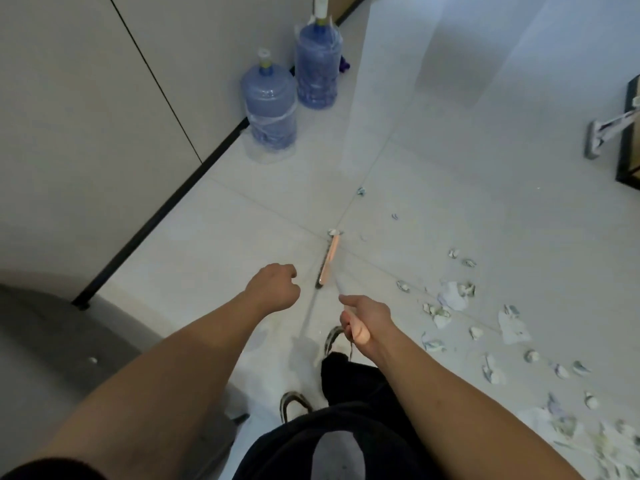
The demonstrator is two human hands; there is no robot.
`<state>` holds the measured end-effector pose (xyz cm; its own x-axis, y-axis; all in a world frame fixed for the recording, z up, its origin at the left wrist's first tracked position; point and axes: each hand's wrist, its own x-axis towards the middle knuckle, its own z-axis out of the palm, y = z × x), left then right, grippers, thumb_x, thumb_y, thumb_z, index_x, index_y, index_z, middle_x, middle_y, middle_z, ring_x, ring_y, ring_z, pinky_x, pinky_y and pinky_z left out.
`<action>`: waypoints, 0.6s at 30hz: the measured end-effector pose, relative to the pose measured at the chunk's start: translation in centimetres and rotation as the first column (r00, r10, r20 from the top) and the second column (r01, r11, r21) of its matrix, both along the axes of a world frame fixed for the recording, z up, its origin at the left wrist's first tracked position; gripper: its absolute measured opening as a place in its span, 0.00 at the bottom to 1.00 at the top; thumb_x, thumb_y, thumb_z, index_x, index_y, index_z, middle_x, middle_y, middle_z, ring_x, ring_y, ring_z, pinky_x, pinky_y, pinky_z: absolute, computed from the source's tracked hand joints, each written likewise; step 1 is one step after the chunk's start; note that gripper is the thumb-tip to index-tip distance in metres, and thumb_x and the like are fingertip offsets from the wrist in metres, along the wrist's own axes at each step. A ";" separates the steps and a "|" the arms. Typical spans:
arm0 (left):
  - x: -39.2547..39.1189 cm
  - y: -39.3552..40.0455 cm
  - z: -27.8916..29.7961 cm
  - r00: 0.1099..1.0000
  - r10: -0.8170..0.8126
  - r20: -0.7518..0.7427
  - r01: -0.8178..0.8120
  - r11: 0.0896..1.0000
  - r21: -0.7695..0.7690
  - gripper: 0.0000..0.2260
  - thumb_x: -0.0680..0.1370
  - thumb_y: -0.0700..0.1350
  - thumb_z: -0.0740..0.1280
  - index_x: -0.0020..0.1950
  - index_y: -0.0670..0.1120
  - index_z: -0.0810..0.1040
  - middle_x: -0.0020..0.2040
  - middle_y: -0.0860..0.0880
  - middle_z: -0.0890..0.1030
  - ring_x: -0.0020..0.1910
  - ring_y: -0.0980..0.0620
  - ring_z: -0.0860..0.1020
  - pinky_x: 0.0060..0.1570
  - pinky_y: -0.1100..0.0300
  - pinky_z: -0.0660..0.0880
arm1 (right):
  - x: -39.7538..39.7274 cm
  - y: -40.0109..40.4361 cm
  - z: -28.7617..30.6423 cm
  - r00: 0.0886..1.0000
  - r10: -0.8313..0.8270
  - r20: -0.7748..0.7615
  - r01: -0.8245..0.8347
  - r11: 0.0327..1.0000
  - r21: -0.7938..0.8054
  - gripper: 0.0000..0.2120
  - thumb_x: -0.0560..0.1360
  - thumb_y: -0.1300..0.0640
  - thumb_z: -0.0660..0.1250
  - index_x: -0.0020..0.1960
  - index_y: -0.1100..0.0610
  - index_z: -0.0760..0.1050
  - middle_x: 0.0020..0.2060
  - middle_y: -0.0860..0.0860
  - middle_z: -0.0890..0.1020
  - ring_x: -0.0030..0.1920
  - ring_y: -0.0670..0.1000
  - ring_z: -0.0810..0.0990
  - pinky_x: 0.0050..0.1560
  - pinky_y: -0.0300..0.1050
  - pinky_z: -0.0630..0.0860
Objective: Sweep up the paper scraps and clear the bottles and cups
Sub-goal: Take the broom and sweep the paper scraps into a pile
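My right hand (363, 320) grips the handle of a broom. Its pinkish head (328, 259) rests on the tiled floor just ahead of my hands, with one paper scrap (334, 232) at its far tip. My left hand (275, 284) hovers to the left of the broom with curled fingers and holds nothing. Several torn paper scraps (450, 299) lie scattered over the floor to the right, thickest toward the lower right corner (571, 427). No cups are in view.
Two large blue water jugs (272, 109) (318, 65) stand by the wall's black skirting at the back left. A flat mop (602, 131) leans on a dark-framed piece of furniture (628, 143) at the right edge. My feet (294, 403) are just below the broom.
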<state>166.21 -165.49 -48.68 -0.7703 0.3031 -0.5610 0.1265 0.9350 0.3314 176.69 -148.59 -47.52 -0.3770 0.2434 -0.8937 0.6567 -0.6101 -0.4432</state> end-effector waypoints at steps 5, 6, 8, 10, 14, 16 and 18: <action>-5.7 0.1 0.9 0.999 0.001 -0.039 -0.002 0.999 -0.042 0.21 0.77 0.47 0.61 0.70 0.49 0.71 0.67 0.46 0.73 0.65 0.46 0.71 0.60 0.55 0.70 | -9.3 -0.4 -1.2 0.990 0.129 -0.057 -0.134 0.984 -0.118 0.05 0.73 0.67 0.67 0.47 0.64 0.72 0.28 0.56 0.71 0.22 0.51 0.69 0.20 0.38 0.63; -7.1 0.1 1.0 0.999 0.004 -0.041 -0.007 0.998 -0.058 0.21 0.77 0.47 0.61 0.70 0.48 0.71 0.66 0.46 0.73 0.64 0.46 0.72 0.61 0.55 0.70 | -11.4 -0.5 -1.6 0.990 0.128 -0.062 -0.135 0.983 -0.126 0.04 0.73 0.67 0.67 0.46 0.64 0.72 0.28 0.56 0.71 0.21 0.51 0.69 0.19 0.37 0.63; -10.0 0.0 1.3 0.999 0.019 -0.051 -0.024 0.995 -0.092 0.20 0.77 0.48 0.61 0.69 0.48 0.71 0.66 0.46 0.74 0.64 0.46 0.72 0.61 0.54 0.71 | -15.6 0.0 -2.5 0.990 0.122 -0.069 -0.132 0.979 -0.156 0.03 0.73 0.69 0.67 0.43 0.65 0.73 0.29 0.56 0.72 0.19 0.50 0.69 0.19 0.36 0.64; -12.7 0.0 1.6 0.999 0.029 -0.040 -0.035 0.990 -0.138 0.19 0.77 0.48 0.62 0.69 0.48 0.71 0.65 0.45 0.74 0.64 0.46 0.71 0.62 0.54 0.70 | -18.8 1.1 -3.0 0.995 0.088 -0.049 -0.095 0.979 -0.180 0.05 0.73 0.70 0.67 0.42 0.64 0.73 0.32 0.57 0.72 0.21 0.50 0.71 0.19 0.36 0.65; -17.7 2.6 1.7 1.000 -0.003 0.022 0.008 0.967 -0.253 0.19 0.78 0.48 0.61 0.69 0.49 0.70 0.66 0.47 0.73 0.66 0.48 0.69 0.63 0.55 0.67 | -22.4 6.1 -3.6 1.000 0.005 0.011 -0.003 0.978 -0.207 0.05 0.74 0.70 0.67 0.42 0.64 0.72 0.34 0.58 0.72 0.25 0.51 0.70 0.19 0.36 0.66; -20.0 5.3 1.1 0.999 -0.035 0.013 0.037 0.970 -0.239 0.19 0.78 0.47 0.61 0.69 0.49 0.71 0.66 0.47 0.74 0.66 0.47 0.70 0.63 0.55 0.66 | -22.6 9.5 -4.0 0.996 -0.073 0.044 0.080 0.979 -0.189 0.06 0.75 0.70 0.66 0.42 0.63 0.71 0.33 0.58 0.72 0.24 0.50 0.70 0.19 0.35 0.65; -21.2 8.9 0.3 0.994 -0.104 0.033 0.108 0.972 -0.209 0.19 0.78 0.47 0.61 0.69 0.49 0.71 0.66 0.46 0.74 0.65 0.47 0.70 0.62 0.55 0.66 | -21.3 12.4 -3.6 0.986 -0.142 0.087 0.156 0.972 -0.174 0.06 0.76 0.69 0.66 0.43 0.62 0.70 0.31 0.57 0.71 0.23 0.50 0.69 0.18 0.34 0.64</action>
